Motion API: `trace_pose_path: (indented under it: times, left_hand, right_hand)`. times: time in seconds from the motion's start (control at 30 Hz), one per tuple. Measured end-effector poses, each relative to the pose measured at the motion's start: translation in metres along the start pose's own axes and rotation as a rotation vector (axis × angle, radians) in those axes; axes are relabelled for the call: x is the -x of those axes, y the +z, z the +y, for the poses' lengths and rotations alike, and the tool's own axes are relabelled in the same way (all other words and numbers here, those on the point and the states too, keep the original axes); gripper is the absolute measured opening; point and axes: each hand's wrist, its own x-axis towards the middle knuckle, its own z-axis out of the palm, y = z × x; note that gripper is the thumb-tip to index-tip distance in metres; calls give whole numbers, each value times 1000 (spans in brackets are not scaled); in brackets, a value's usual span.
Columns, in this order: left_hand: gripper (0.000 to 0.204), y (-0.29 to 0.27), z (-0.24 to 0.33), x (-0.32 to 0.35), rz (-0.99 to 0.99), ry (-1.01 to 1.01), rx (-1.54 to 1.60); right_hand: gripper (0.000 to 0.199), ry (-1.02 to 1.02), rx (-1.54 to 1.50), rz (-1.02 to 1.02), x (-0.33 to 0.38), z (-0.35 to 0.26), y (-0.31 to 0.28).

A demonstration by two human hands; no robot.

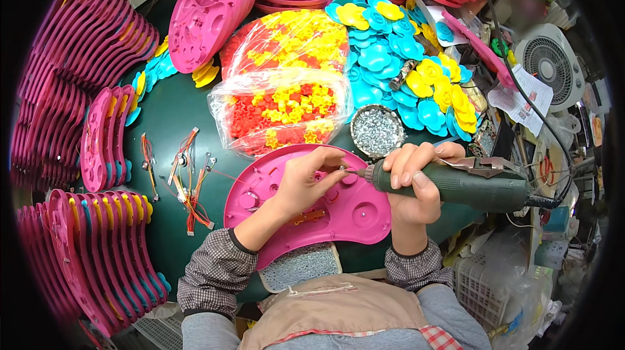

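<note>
My right hand point(414, 184) is wrapped round a dark green electric screwdriver point(485, 188), held level with its bit pointing left. At the bit's tip, the thumb and forefinger of my left hand point(305, 184) pinch a small shiny screw point(343, 168). Both hands are over a curved pink plastic panel point(357, 225) lying on the table, with round recesses and posts facing up. An orange-brown strip point(310, 217) sits in the panel near my left wrist. A thin wire runs from the panel's left side.
A round tin of screws point(377, 130) stands beyond the panel; a tray of small metal parts point(303, 267) is nearer me. Wire assemblies point(189, 187) lie left. Around are a bag of red and yellow pieces point(286, 90), blue flower pieces point(374, 57), stacked pink panels point(104, 246) and a fan point(552, 67).
</note>
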Motion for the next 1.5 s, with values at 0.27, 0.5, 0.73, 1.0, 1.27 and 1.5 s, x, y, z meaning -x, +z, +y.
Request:
trace_pose_path:
  times: [0.27, 0.5, 0.73, 1.0, 1.27, 1.5]
  left_hand:
    - [31, -7, 14, 8, -24, 65, 17]
    - [28, -7, 15, 11, -43, 64, 64]
    - [26, -4, 12, 19, 68, 367, -267]
    - [42, -26, 9, 22, 17, -57, -389]
    - [40, -26, -12, 31, -47, -235, -344]
    - [40, -24, -13, 31, -33, -213, -333]
  right_hand:
    - [47, -17, 8, 35, 7, -6, 10]
    - [47, 1, -31, 70, 9, -7, 9]
    - [49, -15, -14, 42, 12, -7, 18]
    - [43, 2, 128, -113, 14, 35, 17]
    - [44, 46, 182, -118, 16, 65, 16]
    - [43, 114, 170, -131, 14, 76, 11]
